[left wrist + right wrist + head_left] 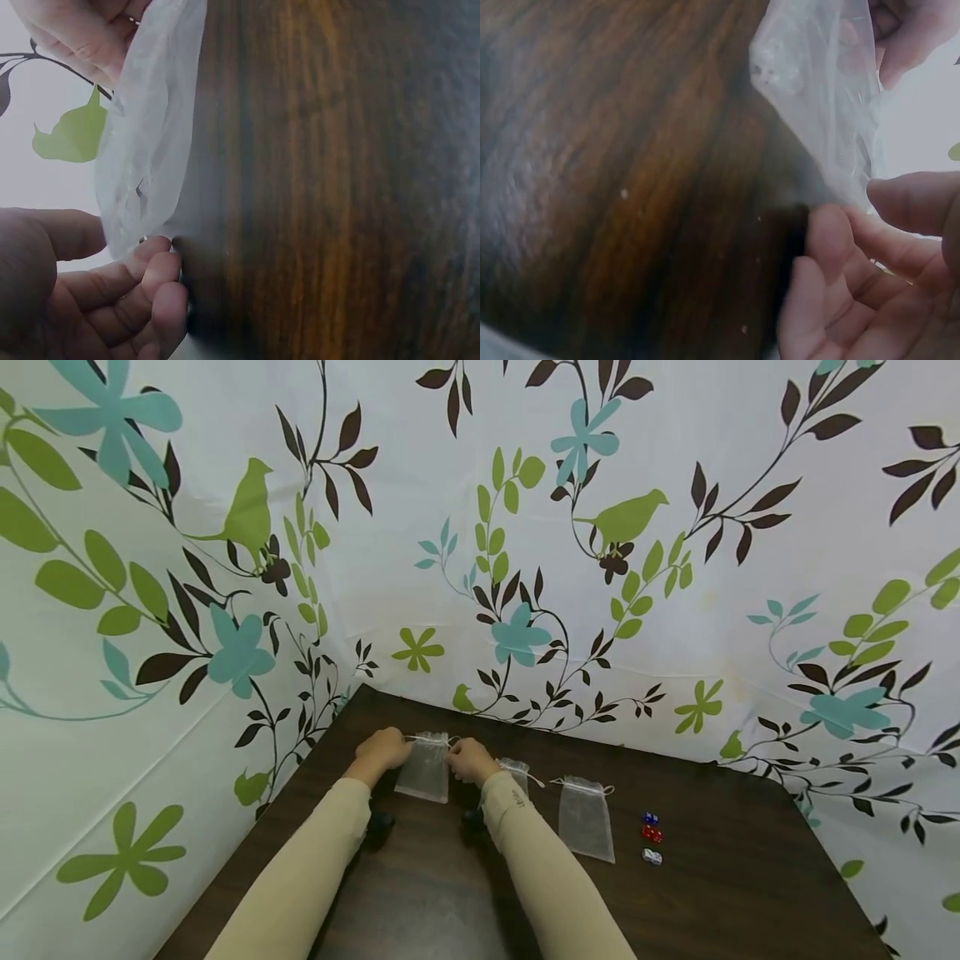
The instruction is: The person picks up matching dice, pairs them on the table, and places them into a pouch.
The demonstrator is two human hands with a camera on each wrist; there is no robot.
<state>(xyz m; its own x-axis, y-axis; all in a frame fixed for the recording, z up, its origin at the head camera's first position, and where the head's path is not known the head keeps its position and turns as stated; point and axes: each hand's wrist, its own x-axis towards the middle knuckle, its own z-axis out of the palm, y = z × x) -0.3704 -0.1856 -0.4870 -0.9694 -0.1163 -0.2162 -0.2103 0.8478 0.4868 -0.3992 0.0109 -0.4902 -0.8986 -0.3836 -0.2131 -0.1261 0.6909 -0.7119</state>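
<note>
A sheer white drawstring pouch lies on the dark table between both hands. My left hand pinches its top left corner. On the other side, my right hand pinches the top right corner by the drawstring. In the left wrist view the pouch stretches between the two hands, with the left thumb and curled fingers at its near edge. The right wrist view has the right thumb and fingertips at the pouch's corner.
A second sheer pouch sits partly behind my right hand and sleeve. Farther right lies a third pouch, then blue dice, red dice and white dice in a column. A patterned curtain borders the table's back and sides.
</note>
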